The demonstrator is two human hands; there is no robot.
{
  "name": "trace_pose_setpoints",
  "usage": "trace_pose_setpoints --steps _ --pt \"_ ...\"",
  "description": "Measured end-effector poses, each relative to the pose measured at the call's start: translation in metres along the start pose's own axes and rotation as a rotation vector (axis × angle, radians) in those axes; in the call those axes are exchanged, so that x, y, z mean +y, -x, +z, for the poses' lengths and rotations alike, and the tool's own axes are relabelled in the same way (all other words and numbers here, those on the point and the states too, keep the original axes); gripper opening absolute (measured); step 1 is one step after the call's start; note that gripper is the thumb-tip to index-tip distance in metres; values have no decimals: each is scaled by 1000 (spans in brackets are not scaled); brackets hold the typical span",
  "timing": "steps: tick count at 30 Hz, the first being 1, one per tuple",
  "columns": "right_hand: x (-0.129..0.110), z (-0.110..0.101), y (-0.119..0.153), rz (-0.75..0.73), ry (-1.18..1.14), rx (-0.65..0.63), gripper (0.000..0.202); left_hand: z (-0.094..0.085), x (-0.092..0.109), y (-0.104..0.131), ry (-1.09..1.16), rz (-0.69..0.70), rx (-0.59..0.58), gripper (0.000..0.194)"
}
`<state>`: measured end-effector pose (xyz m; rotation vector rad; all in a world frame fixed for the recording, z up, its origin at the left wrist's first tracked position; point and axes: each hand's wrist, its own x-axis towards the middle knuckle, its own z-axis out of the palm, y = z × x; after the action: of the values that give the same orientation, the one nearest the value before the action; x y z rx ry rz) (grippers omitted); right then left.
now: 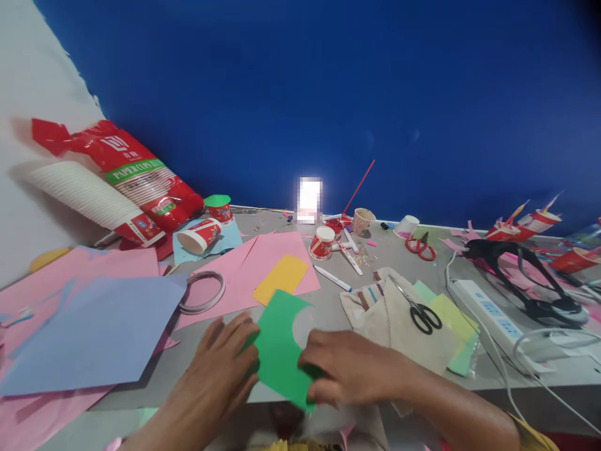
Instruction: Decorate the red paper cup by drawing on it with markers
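A sheet of green paper (pixel 279 351) with a rounded cut-out in its right edge sits tilted at the table's front edge. My left hand (pixel 225 363) holds its left side, with bent fingers along that edge. On the other side, my right hand (pixel 345 366) pinches the lower right part below the cut-out, fingers closed. Just behind the green paper lies a yellow-orange paper piece (pixel 284 275), on top of a pink sheet (pixel 244 263). A capped marker (pixel 332 278) rests to the right of these.
Blue-grey paper (pixel 94 332) and a tape ring (pixel 203 292) lie left. Stacked paper cups (pixel 84 194) lean by a red cup bag (pixel 150 181). Black-handled scissors (pixel 420 313) rest on beige cloth (pixel 394 326). A power strip (pixel 493 319) and black headgear (pixel 530 275) are right.
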<state>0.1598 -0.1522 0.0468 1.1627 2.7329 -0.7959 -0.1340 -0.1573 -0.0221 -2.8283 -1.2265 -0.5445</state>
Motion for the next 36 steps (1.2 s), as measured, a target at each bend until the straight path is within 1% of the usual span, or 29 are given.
trace_pose_setpoints --steps 1,2,3,5,6,7,8,10,12,14,16,19,20,21,23,26,29,31,33,34,36 --pt "-3 0 1 -60 -39 -28 25 0 -4 4 -46 -30 62 19" --pt "-5 -1 0 -89 -67 -20 26 1 -6 8 -81 -63 115 21" --pt "-4 -3 -3 -77 -76 26 27 2 -7 11 -100 -101 146 21" --pt "1 -7 -13 47 -43 178 36 6 -1 14 -99 -170 156 20" --pt "5 -9 -19 115 -17 248 43 8 3 14 -93 -194 148 24" --pt "9 -11 -25 169 2 289 50 10 8 13 -93 -210 143 33" --pt "12 -12 -32 209 14 304 58 12 13 12 -105 -220 145 43" --pt "18 -15 -42 252 23 271 70 15 18 7 -143 -244 147 58" --pt "21 -18 -49 277 16 211 73 14 18 1 -163 -278 131 61" --pt "22 -21 -52 282 -18 155 68 9 13 -5 -156 -327 80 59" --pt "23 -24 -53 269 -64 129 60 1 7 -13 -132 -375 -2 54" --pt "26 -25 -50 263 -105 152 34 -10 2 -25 -59 -425 -101 44" --pt "28 -24 -48 271 -123 179 26 -13 2 -30 -18 -433 -111 38" --pt "30 -23 -47 281 -151 215 23 -16 1 -35 35 -437 -111 32" --pt "36 -21 -44 299 -244 302 25 -22 -2 -49 168 -446 -99 23" --pt "45 -19 -42 336 -440 420 26 -30 -9 -77 368 -512 -86 19" --pt "51 -19 -40 404 -582 476 22 -32 -20 -111 475 -549 -70 12" --pt "52 -19 -38 449 -541 494 18 -31 -27 -132 484 -526 -79 12" --pt "50 -20 -35 489 -385 492 11 -28 -31 -149 426 -478 -120 16" --pt "49 -22 -32 513 -282 479 15 -26 -33 -154 381 -457 -142 18" --pt "47 -26 -24 573 -75 445 31 -21 -36 -162 299 -430 -161 21"
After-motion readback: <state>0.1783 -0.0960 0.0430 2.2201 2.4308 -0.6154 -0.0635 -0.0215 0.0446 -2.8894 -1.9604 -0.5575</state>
